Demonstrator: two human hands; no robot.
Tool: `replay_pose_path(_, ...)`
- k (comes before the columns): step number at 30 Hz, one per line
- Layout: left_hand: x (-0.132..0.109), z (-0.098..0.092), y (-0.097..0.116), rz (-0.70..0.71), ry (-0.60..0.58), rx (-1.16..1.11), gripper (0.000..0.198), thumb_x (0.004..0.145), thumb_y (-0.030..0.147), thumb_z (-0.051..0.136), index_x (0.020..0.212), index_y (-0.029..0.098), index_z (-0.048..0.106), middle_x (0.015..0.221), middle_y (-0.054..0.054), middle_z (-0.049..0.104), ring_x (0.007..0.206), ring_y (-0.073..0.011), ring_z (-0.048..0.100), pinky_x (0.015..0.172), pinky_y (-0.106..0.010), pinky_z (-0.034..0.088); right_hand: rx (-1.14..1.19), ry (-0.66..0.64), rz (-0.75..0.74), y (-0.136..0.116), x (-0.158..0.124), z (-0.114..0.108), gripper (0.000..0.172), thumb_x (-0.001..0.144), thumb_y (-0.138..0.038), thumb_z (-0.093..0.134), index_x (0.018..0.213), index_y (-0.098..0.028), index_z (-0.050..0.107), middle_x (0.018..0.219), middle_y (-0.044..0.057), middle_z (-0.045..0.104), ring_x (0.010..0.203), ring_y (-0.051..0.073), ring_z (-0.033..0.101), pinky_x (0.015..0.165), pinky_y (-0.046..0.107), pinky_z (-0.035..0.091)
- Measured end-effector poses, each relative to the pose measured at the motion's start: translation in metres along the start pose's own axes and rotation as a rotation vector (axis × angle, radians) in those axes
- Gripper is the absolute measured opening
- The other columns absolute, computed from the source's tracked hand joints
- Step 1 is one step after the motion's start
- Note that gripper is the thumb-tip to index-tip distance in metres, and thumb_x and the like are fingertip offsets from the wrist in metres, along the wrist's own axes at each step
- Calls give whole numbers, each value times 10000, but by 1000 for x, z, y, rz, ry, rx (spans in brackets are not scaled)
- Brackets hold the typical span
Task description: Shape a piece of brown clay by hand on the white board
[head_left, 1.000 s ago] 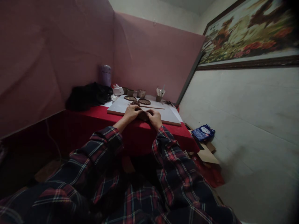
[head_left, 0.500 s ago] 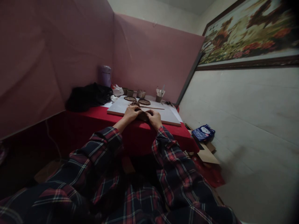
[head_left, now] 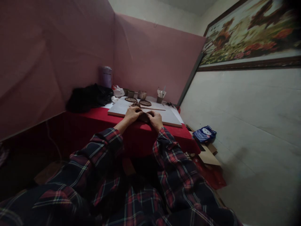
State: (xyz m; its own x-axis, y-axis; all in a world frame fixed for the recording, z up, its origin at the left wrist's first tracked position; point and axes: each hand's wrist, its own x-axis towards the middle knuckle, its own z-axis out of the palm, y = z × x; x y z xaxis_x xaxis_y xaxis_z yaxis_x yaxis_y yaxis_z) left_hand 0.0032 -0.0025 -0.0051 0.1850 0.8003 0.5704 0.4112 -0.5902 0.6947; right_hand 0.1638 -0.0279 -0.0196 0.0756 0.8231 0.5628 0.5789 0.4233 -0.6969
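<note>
Between my two hands, at the near edge of the pale board [head_left: 117, 110], is a dark brown piece of clay [head_left: 144, 117]. My left hand [head_left: 133, 113] pinches its left side with bent fingers. On the opposite side my right hand [head_left: 154, 118] grips it, thumb and fingers closed. The piece's full shape is hidden by my hands and the dim light. Just beyond my left hand lies a rough brown clay lump [head_left: 135, 104]. A thin brown clay strip [head_left: 154, 109] stretches to the right, and two flat round brown discs [head_left: 145, 103] rest farther back.
Behind the board stand small pots [head_left: 131, 94], a clear tub [head_left: 142, 94] and a cup of tools [head_left: 160, 97]. A black bag [head_left: 90, 97] and a purple flask [head_left: 107, 77] are at the left. Red cloth [head_left: 94, 113] covers the table; a blue packet [head_left: 205, 134] lies right, on boxes.
Hardly anything differs. Both hands stay at the board's near edge with the clay piece, with only a very slight shift of the fingers.
</note>
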Motion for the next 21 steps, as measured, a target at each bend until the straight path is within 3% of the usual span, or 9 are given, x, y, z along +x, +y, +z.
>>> replay_pose_path(21,0,-1,1,16,-15,3,197,739,275,615,831,155,740,842,-54,743,796,-178,650,727,-256,491,6,-12,-5,-4,-2,-2,172,803,-301,569,826,-201,708,832,15,728,802,166,650,776,272,501)
